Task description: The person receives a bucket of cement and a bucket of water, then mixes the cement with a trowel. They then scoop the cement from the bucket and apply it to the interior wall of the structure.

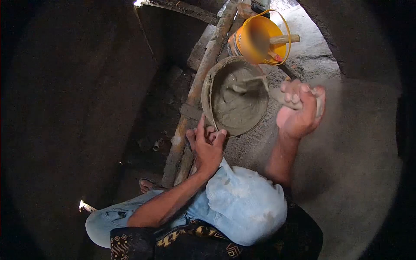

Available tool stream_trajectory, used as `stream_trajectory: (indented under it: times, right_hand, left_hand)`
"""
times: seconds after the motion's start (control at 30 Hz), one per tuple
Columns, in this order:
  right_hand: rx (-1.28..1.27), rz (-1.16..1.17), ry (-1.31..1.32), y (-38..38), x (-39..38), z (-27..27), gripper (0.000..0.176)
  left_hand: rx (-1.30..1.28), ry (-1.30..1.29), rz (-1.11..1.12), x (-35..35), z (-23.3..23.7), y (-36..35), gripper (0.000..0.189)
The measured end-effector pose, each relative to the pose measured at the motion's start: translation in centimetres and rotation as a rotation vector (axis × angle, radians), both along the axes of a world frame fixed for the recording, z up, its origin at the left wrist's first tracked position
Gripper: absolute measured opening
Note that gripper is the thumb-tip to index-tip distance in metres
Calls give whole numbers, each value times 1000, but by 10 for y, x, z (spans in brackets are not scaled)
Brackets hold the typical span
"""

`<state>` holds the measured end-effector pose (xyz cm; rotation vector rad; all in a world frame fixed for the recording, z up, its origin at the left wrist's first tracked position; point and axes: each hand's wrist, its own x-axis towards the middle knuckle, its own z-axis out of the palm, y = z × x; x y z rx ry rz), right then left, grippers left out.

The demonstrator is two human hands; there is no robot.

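Observation:
A round mortar-crusted pan holds wet grey mortar. My left hand grips its near rim, fingers along the outer side and thumb near the edge. To the right of the pan, my right hand is raised, its fingers curled round a grey, mortar-coated object; its kind is hard to make out, and part of it is hidden by the hand. A mortar-covered stick-like piece lies in the pan at its upper right, partly sunk in the mix.
A yellow bucket with a raised handle stands beyond the pan and contains a wooden-handled tool. Long poles run along the pan's left side, with a dark drop beyond. A rough grey wall surface is at right.

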<state>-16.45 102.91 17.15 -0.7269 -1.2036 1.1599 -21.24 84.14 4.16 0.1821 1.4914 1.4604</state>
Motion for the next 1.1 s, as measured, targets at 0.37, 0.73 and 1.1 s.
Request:
stream_trajectory:
  times: [0.37, 0.73, 1.1]
  right_hand:
    - [-93, 344, -115, 32, -44, -65, 9]
    - [-105, 641, -400, 34, -47, -71, 17]
    - [-74, 571, -255, 17, -13, -40, 15]
  left_hand:
    - [-30, 340, -109, -9, -17, 2, 63]
    - [159, 105, -321, -109, -25, 38, 62]
    - [113, 243, -746, -170, -7, 110, 52]
